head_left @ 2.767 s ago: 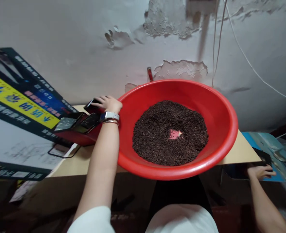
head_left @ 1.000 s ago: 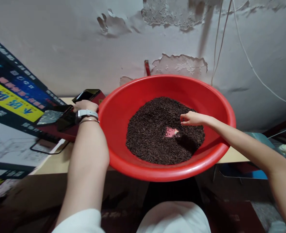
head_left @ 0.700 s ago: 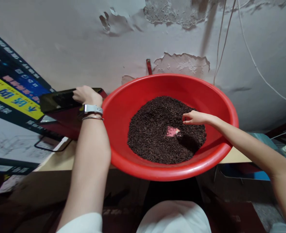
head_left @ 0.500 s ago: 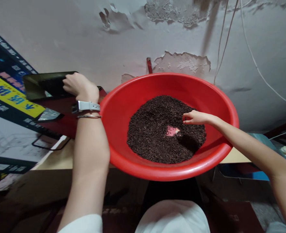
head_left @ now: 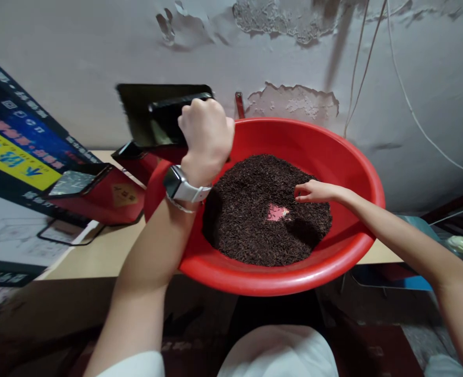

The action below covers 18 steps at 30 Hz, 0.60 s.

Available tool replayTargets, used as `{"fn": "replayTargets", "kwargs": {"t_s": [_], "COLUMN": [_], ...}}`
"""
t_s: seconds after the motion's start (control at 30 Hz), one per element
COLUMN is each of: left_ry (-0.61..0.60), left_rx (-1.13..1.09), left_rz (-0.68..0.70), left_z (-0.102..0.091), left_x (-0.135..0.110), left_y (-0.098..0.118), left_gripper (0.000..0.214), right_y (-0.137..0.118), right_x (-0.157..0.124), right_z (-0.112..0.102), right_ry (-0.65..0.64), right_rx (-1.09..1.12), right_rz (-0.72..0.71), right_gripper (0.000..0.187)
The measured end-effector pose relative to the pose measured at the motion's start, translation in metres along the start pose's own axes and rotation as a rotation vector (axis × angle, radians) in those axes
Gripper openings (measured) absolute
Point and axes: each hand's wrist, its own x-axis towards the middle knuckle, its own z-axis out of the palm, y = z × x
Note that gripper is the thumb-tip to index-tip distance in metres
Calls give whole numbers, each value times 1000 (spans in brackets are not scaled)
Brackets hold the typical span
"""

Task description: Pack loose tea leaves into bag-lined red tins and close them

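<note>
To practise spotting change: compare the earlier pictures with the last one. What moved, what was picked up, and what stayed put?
The left hand took hold of a flat black tray beside the red box, lifted it and carried it rightward to the red basin's rim. The right hand came up from below the table into the dark grains. Since then that hand, basin, grains and pink scrap stayed put.

Beige table (head_left: 109,251), red basin (head_left: 345,157), red box (head_left: 109,196)

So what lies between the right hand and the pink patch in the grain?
In the head view, only dark grain lies between the right hand and the pink patch; nothing else sits there.
</note>
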Motion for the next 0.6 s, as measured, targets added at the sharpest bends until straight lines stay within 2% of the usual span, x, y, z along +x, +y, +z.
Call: {"fn": "replayTargets", "kwargs": {"t_s": [0.07, 0.13, 0.2, 0.3, 0.43, 0.5, 0.6], "left_ry": [-27, -139, -258, -390, -498, -494, -470], "left_rx": [-20, -133, -280, -397, -336, -265, -116], "left_rz": [120, 270, 365, 400, 429, 477, 514], "left_z": [2, 13, 33, 71, 110, 118, 121], "left_x": [-5, -5, -2, -6, -26, -37, -46], "left_y": [5, 7, 9, 18, 37, 44, 48], "left_gripper": [35, 28, 23, 18, 16, 15, 22], "right_y": [2, 4, 8, 11, 11, 10, 10], "right_x": [0, 0, -1, -2, -1, -1, -3], "right_z": [-1, -1, 0, 2, 0, -2, -4], "right_ry": [1, -2, -72, -233, -204, -199, -235], "right_rx": [10, 18, 3, -30, 92, 120, 88], "right_rz": [4, 15, 29, 76, 75, 76, 133], "right_gripper": [28, 28, 27, 24, 27, 27, 27]}}
